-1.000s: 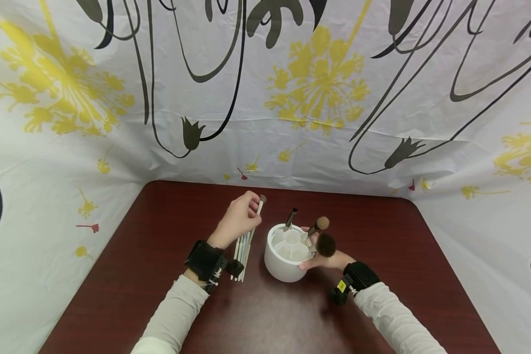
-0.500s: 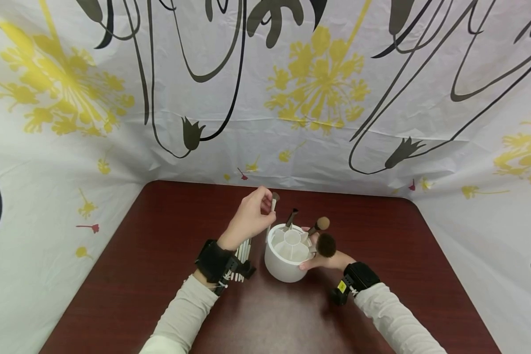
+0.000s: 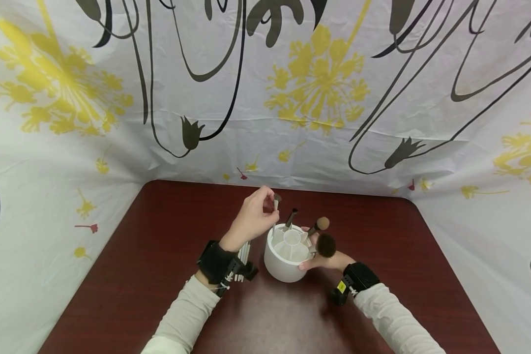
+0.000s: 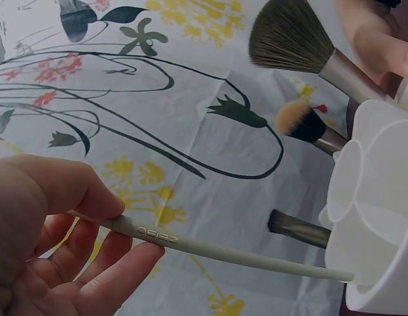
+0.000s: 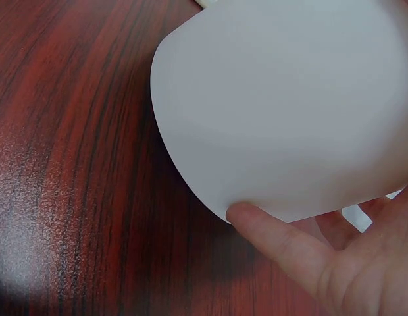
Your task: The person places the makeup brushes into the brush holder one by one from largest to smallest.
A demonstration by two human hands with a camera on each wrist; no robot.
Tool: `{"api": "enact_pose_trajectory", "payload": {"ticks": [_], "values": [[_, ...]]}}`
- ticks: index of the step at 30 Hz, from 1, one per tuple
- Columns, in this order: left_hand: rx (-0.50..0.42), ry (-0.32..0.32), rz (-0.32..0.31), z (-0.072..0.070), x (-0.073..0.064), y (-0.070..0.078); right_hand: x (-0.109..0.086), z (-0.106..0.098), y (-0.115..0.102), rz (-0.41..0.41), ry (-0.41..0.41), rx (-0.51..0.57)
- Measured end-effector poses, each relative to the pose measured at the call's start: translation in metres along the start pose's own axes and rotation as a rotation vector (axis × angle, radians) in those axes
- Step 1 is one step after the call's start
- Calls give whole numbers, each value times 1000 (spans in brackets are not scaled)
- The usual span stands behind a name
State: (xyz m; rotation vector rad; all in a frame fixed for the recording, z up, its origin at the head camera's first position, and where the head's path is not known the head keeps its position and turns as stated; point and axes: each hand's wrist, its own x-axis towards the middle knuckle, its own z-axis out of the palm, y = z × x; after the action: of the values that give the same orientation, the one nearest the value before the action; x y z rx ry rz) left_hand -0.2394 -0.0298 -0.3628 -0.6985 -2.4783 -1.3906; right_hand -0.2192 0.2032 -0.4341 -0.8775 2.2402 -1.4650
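My left hand (image 3: 251,220) pinches a slim makeup brush (image 4: 224,253) between thumb and fingers, bristles up and handle slanting down. In the left wrist view the handle's lower end is at the rim of a white brush holder (image 3: 284,268), over a compartment. My right hand (image 3: 325,259) grips the holder's right side, thumb on the near wall; its other fingers are partly hidden behind. Standing in the holder are a large dark fluffy brush (image 4: 289,39), a tan-tipped brush (image 3: 321,223) and a small dark-tipped brush (image 4: 299,228).
Several pale-handled brushes (image 3: 245,255) lie side by side on the dark red table (image 3: 168,221), left of the holder and partly hidden by my left wrist. A patterned sheet (image 3: 230,162) hangs at the table's back edge.
My left hand has carried the makeup brush rightward from above the lying brushes to the holder's left rim. The handle has come down to the holder. My right hand and the holder stay put.
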Motion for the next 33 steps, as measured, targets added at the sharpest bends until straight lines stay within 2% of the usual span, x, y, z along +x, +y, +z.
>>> {"api": "enact_pose_trajectory", "payload": {"ticks": [5, 12, 19, 28, 33], "values": [[12, 1, -12, 6, 0, -7, 0, 0, -1, 1, 13, -35], [-5, 9, -32, 12, -1, -18, 0, 1, -2, 30, 17, -9], [-2, 10, -54, 18, -2, -32, -2, 0, 0, 4, 20, -25], [27, -16, -71, 29, -3, -43, -2, 1, -3, 52, 20, -25], [6, -23, -88, 33, -4, -48, -1, 1, -1, 34, 16, -1]]}}
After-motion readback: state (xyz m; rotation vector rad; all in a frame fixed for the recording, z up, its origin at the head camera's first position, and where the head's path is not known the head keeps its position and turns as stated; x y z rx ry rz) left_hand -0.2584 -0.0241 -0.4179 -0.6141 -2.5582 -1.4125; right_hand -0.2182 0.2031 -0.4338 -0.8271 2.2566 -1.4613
